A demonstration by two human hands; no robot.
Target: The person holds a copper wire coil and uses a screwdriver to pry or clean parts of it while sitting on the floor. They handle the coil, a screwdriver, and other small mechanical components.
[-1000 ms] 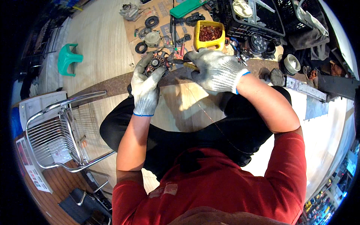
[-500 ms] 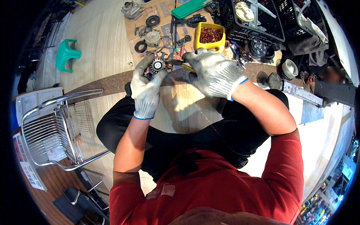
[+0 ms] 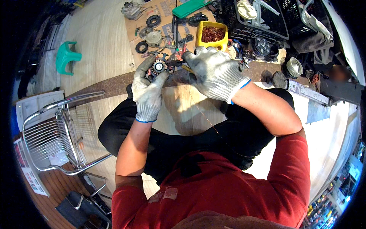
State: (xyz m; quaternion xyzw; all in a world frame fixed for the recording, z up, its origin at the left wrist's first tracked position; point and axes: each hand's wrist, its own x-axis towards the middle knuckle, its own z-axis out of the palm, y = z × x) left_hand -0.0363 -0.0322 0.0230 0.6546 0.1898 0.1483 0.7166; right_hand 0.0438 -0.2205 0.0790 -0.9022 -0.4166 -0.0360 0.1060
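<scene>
Between the fingers and thumb of my gloved left hand (image 3: 148, 95) is a round motor armature (image 3: 159, 66), its pale centre facing up inside a ring of copper-coloured segments. My right hand (image 3: 217, 74), also in a white knitted glove, closes around a pair of pliers (image 3: 187, 69) with a yellow handle. Their dark jaws point left and reach the armature's right side; the exact contact is too small to make out. A thin copper wire (image 3: 206, 117) trails down from below my right hand across my lap.
Beyond my hands, a yellow container (image 3: 199, 41) holds copper wire scraps. Motor parts and black rings (image 3: 153, 21) lie on cardboard, near a green case (image 3: 190, 7). Black crates (image 3: 259, 30) stand at the far right. At left are a metal chair (image 3: 57, 133) and a green stool (image 3: 66, 57).
Both hands keep their grips and have barely moved. My right hand and the pliers have shifted slightly left, and the view has moved a little.
</scene>
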